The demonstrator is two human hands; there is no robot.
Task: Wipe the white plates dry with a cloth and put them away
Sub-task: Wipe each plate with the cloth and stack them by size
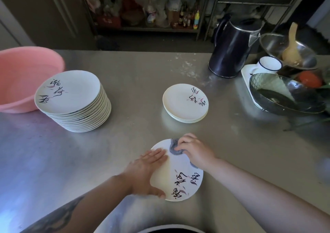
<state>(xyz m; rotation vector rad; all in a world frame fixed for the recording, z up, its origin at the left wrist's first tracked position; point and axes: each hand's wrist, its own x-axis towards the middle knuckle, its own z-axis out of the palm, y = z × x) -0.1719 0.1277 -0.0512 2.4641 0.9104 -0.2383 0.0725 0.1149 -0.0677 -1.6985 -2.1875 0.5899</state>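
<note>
We hold the plate (pixel 178 175) at the near edge of the tabletop (pixel 125 72): left hand (pixel 148 170) flat-fingered along its left rim, thumb under; right hand (pixel 194 150) curled on the cloth (pixel 172 148) at its far rim. The small stack (pixel 184 102) lies straight beyond, nearer the right hand.

black brush-script characters on the plates (pixel 180 175), illegible.

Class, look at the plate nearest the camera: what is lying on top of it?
On the plate lie a grey cloth, gripped by the right hand, and the flat left hand at its edge. Painted characters show; the surface beneath hands and cloth is hidden.
</note>
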